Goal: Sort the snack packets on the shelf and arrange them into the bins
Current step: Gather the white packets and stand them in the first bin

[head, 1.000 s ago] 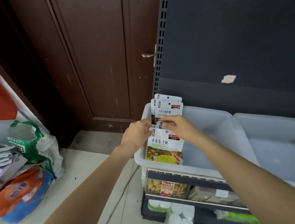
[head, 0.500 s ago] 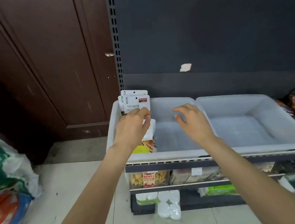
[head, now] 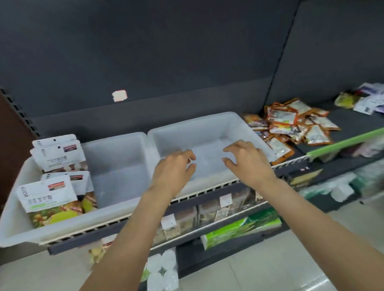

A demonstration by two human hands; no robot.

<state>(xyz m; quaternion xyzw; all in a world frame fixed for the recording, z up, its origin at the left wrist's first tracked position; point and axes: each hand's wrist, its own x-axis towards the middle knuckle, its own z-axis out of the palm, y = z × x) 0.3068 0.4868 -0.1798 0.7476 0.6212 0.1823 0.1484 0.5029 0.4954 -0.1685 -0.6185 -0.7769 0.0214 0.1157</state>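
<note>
Now both hands, left hand and right hand, hover loosely curled.

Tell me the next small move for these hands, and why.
Probably reach the right hand to the orange packets heaped on the shelf: both hands are free, the left hand too, and the right bin beneath them holds nothing.

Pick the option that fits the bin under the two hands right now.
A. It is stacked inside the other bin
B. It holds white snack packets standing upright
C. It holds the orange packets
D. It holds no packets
D: the right bin beneath the left hand and right hand shows only its bare floor; the white packets stand in the left bin, and the orange packets lie on the shelf beside it.
</note>
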